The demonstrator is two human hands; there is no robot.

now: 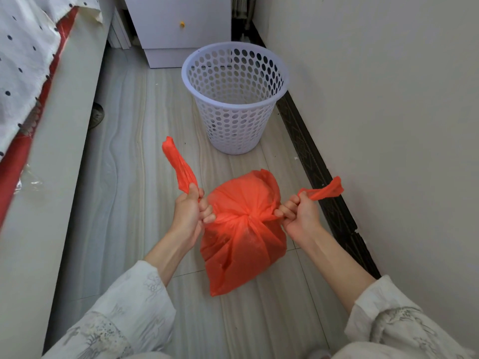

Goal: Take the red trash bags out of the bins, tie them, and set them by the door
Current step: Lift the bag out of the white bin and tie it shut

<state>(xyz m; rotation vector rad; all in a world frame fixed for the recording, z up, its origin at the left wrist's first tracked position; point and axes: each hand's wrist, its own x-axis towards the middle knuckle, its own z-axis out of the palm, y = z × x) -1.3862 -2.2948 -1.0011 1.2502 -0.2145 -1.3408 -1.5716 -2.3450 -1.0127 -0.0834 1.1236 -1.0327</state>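
Red bag (243,237) held between both fists, knot centred. Left hand (190,211) and right hand (300,216) each clenched on a handle. Bin (234,97) beyond the grip, unlined.

The bed (39,81) runs off the left and top edges, and a dark object (97,116) beneath its side panel is too hidden to identify. The white cabinet (178,27) is cut by the top edge, and the gap beside it is too dark to read. Each closed hand, left hand (190,212) and right hand (300,216), covers part of a handle of the red bag (243,242), which hides the floor (134,151) under it.
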